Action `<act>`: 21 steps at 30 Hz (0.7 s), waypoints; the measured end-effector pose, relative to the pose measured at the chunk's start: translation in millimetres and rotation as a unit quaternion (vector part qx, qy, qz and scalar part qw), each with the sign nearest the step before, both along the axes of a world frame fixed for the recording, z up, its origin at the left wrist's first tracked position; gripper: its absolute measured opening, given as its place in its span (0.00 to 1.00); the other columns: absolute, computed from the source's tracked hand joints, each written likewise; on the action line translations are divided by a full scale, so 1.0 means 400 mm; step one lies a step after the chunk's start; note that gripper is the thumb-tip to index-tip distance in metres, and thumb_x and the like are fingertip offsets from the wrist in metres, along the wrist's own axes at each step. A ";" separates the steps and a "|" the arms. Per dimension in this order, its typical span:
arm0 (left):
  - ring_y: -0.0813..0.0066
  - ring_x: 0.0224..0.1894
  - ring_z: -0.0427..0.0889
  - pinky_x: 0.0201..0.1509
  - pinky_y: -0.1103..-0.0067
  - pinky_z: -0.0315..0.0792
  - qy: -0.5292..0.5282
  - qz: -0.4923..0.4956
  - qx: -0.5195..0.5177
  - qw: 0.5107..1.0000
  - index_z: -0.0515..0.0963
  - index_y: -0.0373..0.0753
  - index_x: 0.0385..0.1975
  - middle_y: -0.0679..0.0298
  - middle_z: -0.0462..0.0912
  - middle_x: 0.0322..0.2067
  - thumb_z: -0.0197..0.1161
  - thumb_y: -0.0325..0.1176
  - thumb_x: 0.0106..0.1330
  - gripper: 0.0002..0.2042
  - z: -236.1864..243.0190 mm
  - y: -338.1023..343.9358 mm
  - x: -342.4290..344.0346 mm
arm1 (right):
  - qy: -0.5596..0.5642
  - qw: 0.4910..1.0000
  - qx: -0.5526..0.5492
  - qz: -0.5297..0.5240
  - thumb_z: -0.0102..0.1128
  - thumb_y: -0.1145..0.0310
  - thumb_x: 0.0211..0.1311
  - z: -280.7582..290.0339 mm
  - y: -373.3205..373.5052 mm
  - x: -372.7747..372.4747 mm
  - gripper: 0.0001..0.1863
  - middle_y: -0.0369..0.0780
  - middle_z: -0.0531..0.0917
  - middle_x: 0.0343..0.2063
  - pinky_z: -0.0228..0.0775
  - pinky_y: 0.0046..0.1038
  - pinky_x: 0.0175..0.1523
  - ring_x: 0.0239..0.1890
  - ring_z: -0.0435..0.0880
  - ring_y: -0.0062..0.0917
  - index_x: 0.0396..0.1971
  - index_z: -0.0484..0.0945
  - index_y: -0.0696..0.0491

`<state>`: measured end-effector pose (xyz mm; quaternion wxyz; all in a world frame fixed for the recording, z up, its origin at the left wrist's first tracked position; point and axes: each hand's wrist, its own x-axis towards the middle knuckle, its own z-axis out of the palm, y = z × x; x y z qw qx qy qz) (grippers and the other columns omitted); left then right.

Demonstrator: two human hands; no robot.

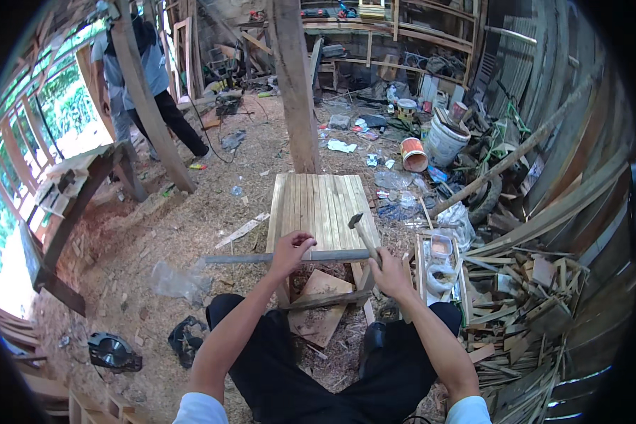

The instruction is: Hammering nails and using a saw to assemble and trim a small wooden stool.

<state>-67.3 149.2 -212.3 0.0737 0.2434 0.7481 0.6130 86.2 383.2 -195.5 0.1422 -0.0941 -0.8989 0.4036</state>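
Observation:
My right hand grips a hammer by its wooden handle, with the dark metal head raised over the slatted top. Over the near edge of that top, my left hand is closed, thumb and fingers pressed together. Anything between those fingertips is too small to make out. Pale narrow boards make up the slatted wooden top of a low piece in front of my knees. A long grey wooden strip lies across its near end, below both hands, and sticks out to the left.
Upright behind the slats stands a wooden post. Offcuts are heaped at right, beside a tray of containers. A circular saw rests on the shavings-covered floor at lower left. Buckets stand far right; two people stand far left.

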 end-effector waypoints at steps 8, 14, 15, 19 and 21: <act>0.74 0.36 0.85 0.43 0.77 0.76 -0.017 0.058 -0.048 0.997 0.84 0.34 0.37 0.59 0.87 0.32 0.66 0.34 0.62 0.11 -0.079 0.034 -0.015 | -0.037 0.999 -0.030 0.014 0.55 0.63 0.66 0.033 -0.095 -0.055 0.15 0.55 0.83 0.34 0.72 0.42 0.48 0.43 0.83 0.51 0.45 0.76 0.59; 0.67 0.30 0.84 0.39 0.74 0.75 0.185 0.059 -0.112 0.975 0.84 0.36 0.31 0.57 0.85 0.27 0.69 0.33 0.58 0.07 -0.124 0.036 -0.012 | -0.040 0.996 -0.072 0.025 0.54 0.65 0.68 0.005 -0.118 -0.064 0.14 0.56 0.83 0.34 0.72 0.43 0.47 0.43 0.82 0.52 0.45 0.75 0.60; 0.65 0.32 0.83 0.41 0.73 0.74 0.176 0.054 -0.109 0.977 0.84 0.37 0.30 0.60 0.85 0.28 0.70 0.33 0.57 0.07 -0.126 0.037 -0.009 | -0.075 0.995 -0.061 0.017 0.53 0.65 0.69 0.004 -0.119 -0.062 0.15 0.52 0.83 0.33 0.72 0.37 0.46 0.39 0.84 0.44 0.49 0.75 0.58; 0.70 0.41 0.80 0.48 0.72 0.66 0.187 0.056 -0.160 0.968 0.84 0.44 0.31 0.69 0.85 0.33 0.69 0.37 0.57 0.07 -0.126 0.037 0.002 | -0.111 0.993 -0.020 0.034 0.52 0.66 0.70 0.014 -0.124 -0.038 0.14 0.53 0.83 0.32 0.72 0.39 0.45 0.40 0.83 0.48 0.49 0.75 0.58; 0.70 0.40 0.80 0.48 0.72 0.66 0.240 0.062 -0.138 0.959 0.84 0.44 0.31 0.71 0.85 0.33 0.69 0.36 0.57 0.06 -0.128 0.038 0.005 | -0.129 0.990 -0.021 0.060 0.51 0.68 0.69 0.023 -0.127 -0.023 0.13 0.60 0.81 0.31 0.69 0.51 0.42 0.38 0.80 0.58 0.47 0.72 0.61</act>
